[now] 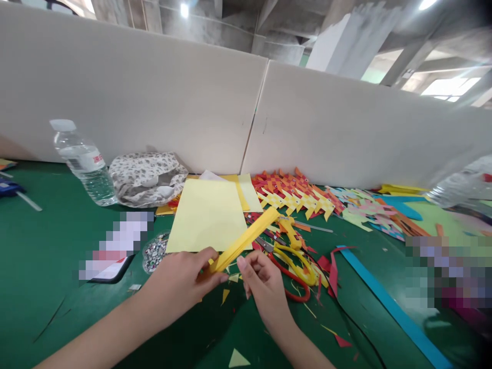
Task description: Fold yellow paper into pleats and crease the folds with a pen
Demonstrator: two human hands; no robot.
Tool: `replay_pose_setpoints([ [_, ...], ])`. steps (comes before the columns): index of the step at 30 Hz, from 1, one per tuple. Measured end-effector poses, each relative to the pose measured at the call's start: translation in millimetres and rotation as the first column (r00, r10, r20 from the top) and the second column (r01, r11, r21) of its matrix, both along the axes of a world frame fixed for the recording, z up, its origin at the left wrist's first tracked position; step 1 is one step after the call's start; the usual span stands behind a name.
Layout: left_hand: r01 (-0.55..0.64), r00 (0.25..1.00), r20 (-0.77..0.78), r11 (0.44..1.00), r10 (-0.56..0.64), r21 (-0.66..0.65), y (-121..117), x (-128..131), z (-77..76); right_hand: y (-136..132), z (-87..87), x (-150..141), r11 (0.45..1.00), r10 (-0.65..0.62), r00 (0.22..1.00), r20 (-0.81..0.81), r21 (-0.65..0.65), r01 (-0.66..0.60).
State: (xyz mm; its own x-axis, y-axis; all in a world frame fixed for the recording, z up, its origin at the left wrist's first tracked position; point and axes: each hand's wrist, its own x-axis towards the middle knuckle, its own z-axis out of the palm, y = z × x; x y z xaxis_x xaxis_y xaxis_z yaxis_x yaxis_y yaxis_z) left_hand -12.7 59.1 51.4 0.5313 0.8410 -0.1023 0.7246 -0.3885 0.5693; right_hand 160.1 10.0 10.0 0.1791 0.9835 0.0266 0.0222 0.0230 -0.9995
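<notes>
Left hand (pixel 184 277): closed on one yellow strip (pixel 248 238), layered, apparently folded paper. Grip at the near, lower end, thumb against bent fingers. Strip's long axis: slanting, from the left hand away from the person and toward the right; far end free.

Right hand (pixel 269 282): beside the strip, on its right and nearer side, close to the gripped end rather than the far tip. Thumb and fingers drawn in, narrow; a slight gap to the strip. Whether anything small is pinched there, cannot tell. Of the two, the left is nearer, being in contact.

Beneath and beyond: one pale yellow sheet (pixel 207 215), flat on the green counter (pixel 172 333), the strip crossing over its right side. Right of the strip: yellow-handled scissors (pixel 312 278), among paper scraps. Left of the sheet: one clear dish (pixel 156 252) of small round pieces.
</notes>
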Motion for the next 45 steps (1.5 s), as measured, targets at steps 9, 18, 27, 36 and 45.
replay_pose_setpoints([
  [9, 0.083, 0.979, 0.202, 0.953, -0.023, -0.292, -8, 7, -2.5, 0, -0.5, -2, 0.989, 0.129, 0.988, -0.082, -0.060, -0.134],
  [18, 0.198, 0.876, 0.459, 0.757, 0.148, -0.622, -1, 1, -10.9, 0, 0.0, 2, 0.997, 0.060, 0.964, -0.258, -0.040, -0.073],
  [27, 0.246, 0.869, 0.471, 0.691, 0.153, -0.679, -1, 1, -10.2, -2, -1.4, -1, 0.998, 0.047, 0.943, -0.328, -0.018, -0.056],
  [36, 0.166, 0.919, 0.394, 0.923, -0.018, -0.347, -1, 5, -19.3, -2, -1.8, 1, 0.970, -0.208, 0.978, 0.025, 0.134, 0.203],
  [45, 0.063, 0.984, 0.176, 0.986, -0.035, -0.156, -6, 6, -18.5, -7, 1.7, -1, 0.999, -0.024, 0.997, 0.076, 0.048, 0.020],
])
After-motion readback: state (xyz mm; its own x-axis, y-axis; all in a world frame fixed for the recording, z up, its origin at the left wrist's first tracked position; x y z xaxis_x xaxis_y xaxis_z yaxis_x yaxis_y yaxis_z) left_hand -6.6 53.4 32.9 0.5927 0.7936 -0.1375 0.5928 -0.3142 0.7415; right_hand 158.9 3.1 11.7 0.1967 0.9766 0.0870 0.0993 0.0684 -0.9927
